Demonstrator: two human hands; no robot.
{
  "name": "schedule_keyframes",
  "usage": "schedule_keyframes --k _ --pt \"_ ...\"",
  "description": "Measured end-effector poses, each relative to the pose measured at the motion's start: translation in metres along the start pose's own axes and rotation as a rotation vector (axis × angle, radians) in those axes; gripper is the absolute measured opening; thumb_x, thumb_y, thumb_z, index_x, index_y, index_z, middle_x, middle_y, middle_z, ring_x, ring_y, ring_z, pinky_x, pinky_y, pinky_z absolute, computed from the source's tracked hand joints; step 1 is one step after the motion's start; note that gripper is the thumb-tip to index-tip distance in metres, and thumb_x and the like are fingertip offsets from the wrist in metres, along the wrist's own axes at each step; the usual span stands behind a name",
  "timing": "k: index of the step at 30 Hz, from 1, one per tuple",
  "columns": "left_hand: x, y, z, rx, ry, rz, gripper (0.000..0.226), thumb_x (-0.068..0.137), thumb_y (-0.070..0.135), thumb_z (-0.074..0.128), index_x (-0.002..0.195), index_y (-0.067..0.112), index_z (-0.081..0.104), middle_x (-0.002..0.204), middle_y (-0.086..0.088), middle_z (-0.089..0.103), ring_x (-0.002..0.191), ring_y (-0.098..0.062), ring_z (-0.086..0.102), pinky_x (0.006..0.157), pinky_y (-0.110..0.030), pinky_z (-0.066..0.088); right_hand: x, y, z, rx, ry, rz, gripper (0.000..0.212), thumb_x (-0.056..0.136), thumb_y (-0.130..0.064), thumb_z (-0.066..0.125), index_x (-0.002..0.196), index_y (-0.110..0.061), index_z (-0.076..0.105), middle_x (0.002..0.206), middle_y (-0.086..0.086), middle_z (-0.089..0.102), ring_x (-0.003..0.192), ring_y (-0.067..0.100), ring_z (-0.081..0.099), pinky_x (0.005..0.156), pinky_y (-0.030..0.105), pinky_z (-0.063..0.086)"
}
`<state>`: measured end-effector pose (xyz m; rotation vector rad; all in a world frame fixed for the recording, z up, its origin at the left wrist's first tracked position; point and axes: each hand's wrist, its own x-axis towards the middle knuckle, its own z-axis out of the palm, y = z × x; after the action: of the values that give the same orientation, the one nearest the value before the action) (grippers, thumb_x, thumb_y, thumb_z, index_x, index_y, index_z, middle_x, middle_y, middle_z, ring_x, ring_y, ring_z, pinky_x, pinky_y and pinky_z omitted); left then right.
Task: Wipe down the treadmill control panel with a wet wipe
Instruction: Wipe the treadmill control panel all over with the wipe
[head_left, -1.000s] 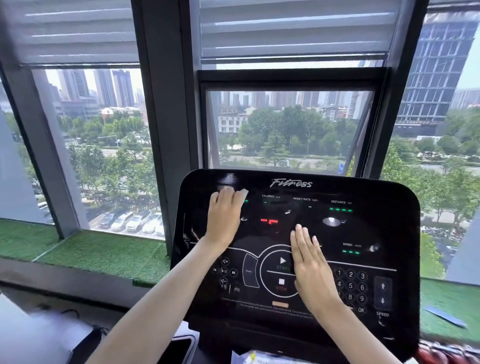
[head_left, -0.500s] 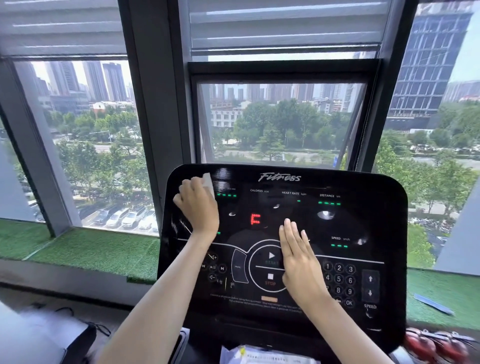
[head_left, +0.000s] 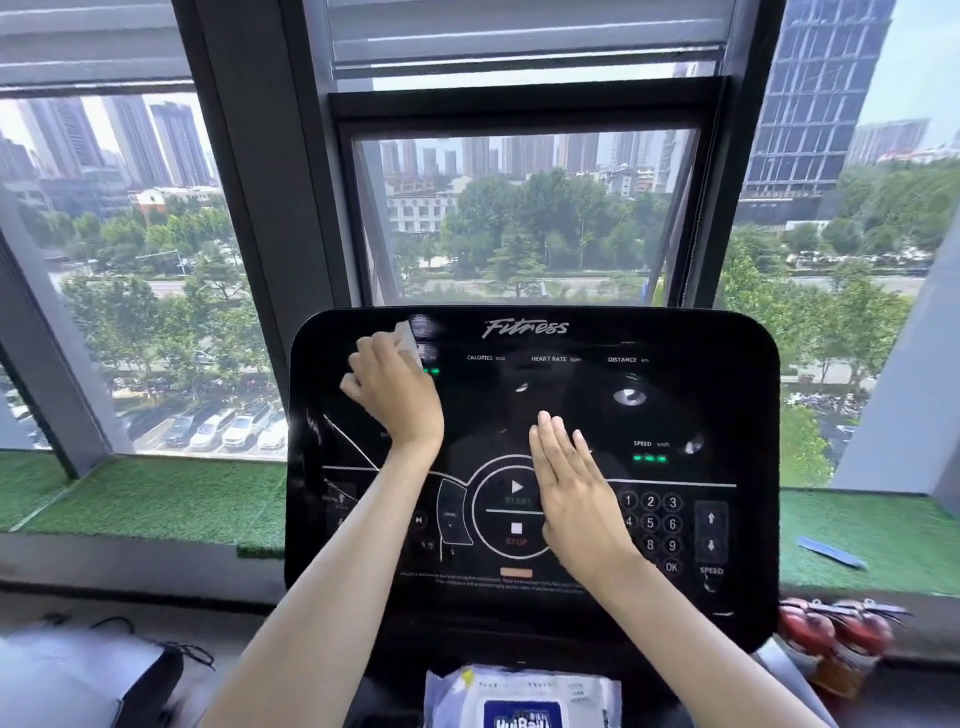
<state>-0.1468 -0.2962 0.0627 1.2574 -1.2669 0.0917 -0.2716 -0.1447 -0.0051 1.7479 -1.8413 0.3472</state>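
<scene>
The black glossy treadmill control panel (head_left: 701, 374) fills the middle of the view, with a Fitness logo, green readouts, start/stop buttons and a number pad. My left hand (head_left: 392, 392) presses a white wet wipe (head_left: 408, 344) against the panel's upper left part; only the wipe's top corner shows past my fingers. My right hand (head_left: 574, 491) lies flat on the panel's centre, fingers together, covering part of the start/stop ring and the number pad's left edge. It holds nothing.
A wet wipe pack (head_left: 522, 699) lies below the panel at the bottom edge. Windows stand right behind the panel, with a green turf sill (head_left: 156, 499) on both sides. Red fire extinguishers (head_left: 836, 634) sit low right, a dark bag (head_left: 104, 680) low left.
My left hand slid the wipe leftward along the panel's top area, from near the centre-left readouts to the upper left corner. My right hand stayed flat on the centre. The red display went dark.
</scene>
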Motion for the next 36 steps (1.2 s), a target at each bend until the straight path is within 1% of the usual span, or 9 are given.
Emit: schedule_keyframes --k 3,6,13,18,21,24,29,34,36 --pt "-0.032 0.032 0.007 -0.016 -0.008 0.407 0.035 0.071 -0.012 0.062 0.086 0.016 0.048 0.075 -0.002 0.054 0.07 -0.023 0.05 0.072 -0.037 0.036 0.0 0.003 0.001 -0.027 0.021 -0.02 0.074 0.063 -0.001 0.033 0.136 0.01 0.034 0.144 0.026 0.033 0.134 0.035 0.034 0.11 0.046 0.027" --pt "-0.029 0.026 0.005 0.005 -0.057 0.628 0.039 0.062 -0.015 0.067 0.084 0.014 0.053 0.074 -0.002 0.054 0.068 -0.023 0.052 0.067 -0.036 0.039 0.0 0.003 -0.001 -0.032 0.003 -0.027 0.076 0.061 0.001 0.045 0.136 0.01 0.034 0.144 0.026 0.033 0.134 0.035 0.034 0.109 0.046 0.028" --pt "-0.001 -0.013 -0.001 0.02 0.019 0.073 0.016 0.083 -0.006 0.053 0.091 0.007 0.057 0.088 -0.009 0.055 0.08 -0.027 0.054 0.08 -0.036 0.03 0.002 -0.003 -0.008 0.071 -0.085 0.022 0.098 0.046 0.0 0.08 0.134 0.012 0.038 0.142 0.027 0.036 0.132 0.037 0.036 0.107 0.047 0.033" --pt "-0.051 0.053 0.011 -0.08 -0.084 0.478 0.044 0.059 -0.016 0.065 0.088 0.016 0.055 0.077 -0.004 0.055 0.071 -0.022 0.052 0.071 -0.033 0.032 0.005 0.001 -0.01 0.041 -0.103 -0.015 0.092 0.046 0.001 0.076 0.131 0.011 0.042 0.141 0.026 0.039 0.131 0.035 0.038 0.108 0.045 0.029" --pt "-0.055 0.063 0.013 -0.09 -0.141 0.613 0.04 0.058 -0.012 0.072 0.084 0.015 0.06 0.075 -0.002 0.055 0.069 -0.019 0.052 0.07 -0.031 0.03 0.004 0.012 -0.015 0.089 -0.074 -0.078 0.086 0.062 0.006 0.065 0.141 0.005 0.029 0.149 0.021 0.024 0.14 0.028 0.021 0.114 0.038 0.013" --pt "-0.042 0.038 0.009 -0.045 -0.081 0.503 0.029 0.068 -0.006 0.071 0.088 0.013 0.063 0.081 -0.005 0.058 0.075 -0.023 0.055 0.075 -0.032 0.028 -0.009 0.029 -0.023 0.208 -0.006 -0.057 0.082 0.076 0.013 0.045 0.147 -0.002 0.007 0.155 0.01 0.0 0.142 0.017 -0.006 0.114 0.03 -0.005" --pt "-0.047 0.046 0.012 -0.036 -0.013 0.1 0.02 0.076 -0.007 0.061 0.086 0.01 0.059 0.083 -0.005 0.057 0.078 -0.025 0.053 0.075 -0.038 0.033 -0.031 0.061 -0.02 0.208 0.025 0.177 0.088 0.059 0.019 0.054 0.141 0.006 0.025 0.15 0.02 0.025 0.14 0.028 0.02 0.114 0.039 0.015" --pt "-0.088 0.092 0.029 -0.055 -0.125 0.755 0.033 0.072 -0.003 0.068 0.097 0.019 0.063 0.076 0.0 0.054 0.072 -0.022 0.052 0.071 -0.034 0.03 -0.032 0.072 -0.016 0.108 -0.054 0.127 0.089 0.053 0.015 0.066 0.137 0.01 0.034 0.145 0.025 0.032 0.136 0.032 0.03 0.111 0.042 0.019" --pt "-0.078 0.082 0.031 -0.04 -0.094 0.834 0.035 0.072 0.004 0.073 0.098 0.022 0.058 0.074 0.001 0.052 0.071 -0.02 0.049 0.071 -0.03 0.025 -0.033 0.072 -0.016 0.105 -0.057 0.115 0.091 0.052 0.013 0.069 0.137 0.01 0.035 0.145 0.025 0.033 0.135 0.033 0.031 0.111 0.043 0.021"
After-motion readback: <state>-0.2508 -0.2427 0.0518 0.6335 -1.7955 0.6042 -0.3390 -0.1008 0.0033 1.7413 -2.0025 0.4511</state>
